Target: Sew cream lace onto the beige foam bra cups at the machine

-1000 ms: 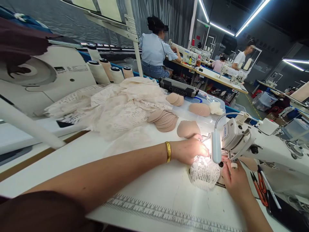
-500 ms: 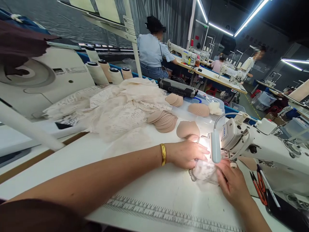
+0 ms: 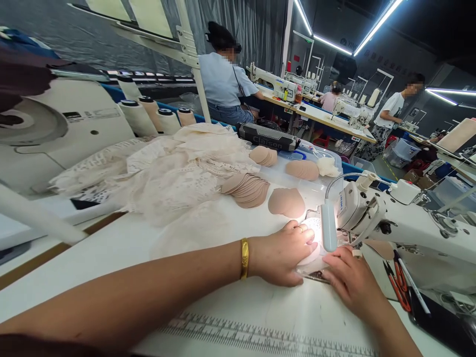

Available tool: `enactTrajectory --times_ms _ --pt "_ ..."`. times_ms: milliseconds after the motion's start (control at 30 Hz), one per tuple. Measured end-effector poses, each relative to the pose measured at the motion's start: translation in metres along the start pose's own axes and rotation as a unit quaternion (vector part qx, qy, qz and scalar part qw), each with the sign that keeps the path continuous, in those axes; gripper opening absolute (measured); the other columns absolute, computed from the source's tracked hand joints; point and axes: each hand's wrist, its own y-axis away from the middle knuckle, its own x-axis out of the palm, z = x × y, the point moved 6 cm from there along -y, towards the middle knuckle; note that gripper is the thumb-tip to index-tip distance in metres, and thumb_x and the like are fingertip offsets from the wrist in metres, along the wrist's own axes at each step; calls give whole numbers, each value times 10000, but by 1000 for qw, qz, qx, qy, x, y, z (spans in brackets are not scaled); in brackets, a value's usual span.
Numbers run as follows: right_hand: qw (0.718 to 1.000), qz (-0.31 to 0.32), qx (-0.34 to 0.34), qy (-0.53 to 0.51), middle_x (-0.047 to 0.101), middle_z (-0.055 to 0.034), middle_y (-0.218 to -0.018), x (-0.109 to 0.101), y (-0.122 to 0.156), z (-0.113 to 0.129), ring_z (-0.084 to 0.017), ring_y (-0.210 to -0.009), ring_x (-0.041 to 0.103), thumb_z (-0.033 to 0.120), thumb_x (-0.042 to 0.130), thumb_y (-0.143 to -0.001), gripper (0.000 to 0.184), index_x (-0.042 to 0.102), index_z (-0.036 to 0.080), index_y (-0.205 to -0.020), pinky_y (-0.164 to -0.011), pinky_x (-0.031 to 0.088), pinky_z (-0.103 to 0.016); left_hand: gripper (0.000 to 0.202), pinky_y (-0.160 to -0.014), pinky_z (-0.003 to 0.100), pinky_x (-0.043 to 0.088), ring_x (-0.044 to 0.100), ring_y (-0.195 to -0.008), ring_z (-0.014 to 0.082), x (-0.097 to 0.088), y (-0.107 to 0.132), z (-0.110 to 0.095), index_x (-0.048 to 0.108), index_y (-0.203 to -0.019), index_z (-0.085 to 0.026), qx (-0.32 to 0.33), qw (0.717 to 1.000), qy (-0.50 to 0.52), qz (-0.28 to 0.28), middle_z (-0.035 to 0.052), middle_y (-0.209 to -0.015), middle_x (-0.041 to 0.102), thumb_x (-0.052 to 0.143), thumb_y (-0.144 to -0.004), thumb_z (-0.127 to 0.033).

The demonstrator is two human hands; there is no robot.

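A pale, sheer lace piece [image 3: 310,255] lies under the bright lamp at the sewing machine [image 3: 353,210], with a rounded, light pad shape on it. My left hand [image 3: 282,253], with a gold bangle at the wrist, grips its left side, fingers curled over the top. On the near right edge, close to the needle area, my right hand [image 3: 351,277] holds the same piece between thumb and fingers. The needle itself is hidden behind the lamp [image 3: 328,228]. Just beyond my left hand sits a beige pad [image 3: 286,202], beside a fanned stack of beige pads [image 3: 247,190].
Cream lace [image 3: 178,163] is heaped on the left, before thread cones [image 3: 137,119]. A black case marked Claison [image 3: 267,137] stands behind more pads [image 3: 302,169]. Red-handled snips [image 3: 399,282] and a white pen [image 3: 412,282] lie right. A printed ruler [image 3: 241,329] runs along the front. Co-workers sit and stand beyond.
The lace piece has turned under my hands, and a rounded pad shape now shows. My left hand has shifted nearer to me and slightly left. A co-worker at the back right has moved right.
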Motion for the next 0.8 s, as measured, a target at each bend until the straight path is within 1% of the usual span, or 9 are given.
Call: enactTrajectory --times_ms 67,100,167,233,300,367,567,733,800 --pt "1000 17 -3 -23 699 -69 -1113 1 -2 5 -253 -1047 604 270 564 -1056 232 593 240 -1285 -808 474 -337 362 -835 420 401 580 -895 277 -1 2 1 603 -849 -193 -1 1000 15 20 74 -953 654 834 -747 -452" --pt "1000 22 0 -20 700 -61 -1067 3 -3 6 -251 -1026 601 251 556 -1057 218 600 242 -1271 -808 475 -337 374 -838 412 393 579 -894 271 -2 3 1 603 -853 -195 3 999 25 32 64 -955 657 851 -735 -449" --pt "1000 21 11 0 674 -36 -920 7 -3 3 -229 -903 587 163 489 -1058 192 641 242 -1144 -758 456 -321 376 -833 386 372 585 -900 254 -4 7 2 614 -889 -199 21 998 45 48 45 -984 668 883 -712 -394" --pt "1000 13 17 19 637 -31 -846 10 -2 -3 -216 -824 564 108 438 -1046 260 660 241 -1015 -704 426 -307 385 -828 365 347 601 -949 248 -7 12 4 635 -964 -210 43 996 59 47 36 -1071 686 902 -711 -325" --pt "1000 7 22 20 623 -35 -835 12 0 -8 -213 -807 558 105 430 -1041 283 667 241 -966 -683 411 -300 393 -821 353 324 613 -986 243 -10 15 6 644 -1015 -218 54 996 65 33 32 -1140 692 908 -730 -279" --pt "999 2 33 14 622 -36 -837 10 2 -12 -209 -793 556 118 428 -1044 287 674 243 -967 -680 411 -298 370 -806 346 305 618 -975 233 -11 17 7 640 -999 -213 63 996 65 17 24 -1117 700 904 -741 -232" --pt "999 -23 40 -2 684 -48 -932 -8 5 -16 -228 -863 598 188 436 -1069 252 674 249 -1008 -759 494 -336 253 -776 341 275 592 -804 186 -14 17 6 573 -872 -199 72 995 74 7 -13 -904 663 726 -773 -24" --pt "998 -17 33 -46 741 -52 -1067 -19 9 -21 -249 -1000 663 197 462 -1066 248 693 282 -1046 -863 571 -398 333 -794 340 281 587 -801 180 -14 13 5 483 -747 -186 96 992 70 -32 -1 -899 659 557 -608 107" --pt "997 11 50 -58 752 -52 -1140 -21 11 -25 -260 -1073 667 228 466 -1074 242 697 287 -1033 -911 579 -432 343 -805 341 288 590 -797 168 -12 9 5 454 -727 -180 108 990 82 -35 -9 -902 677 530 -583 122"
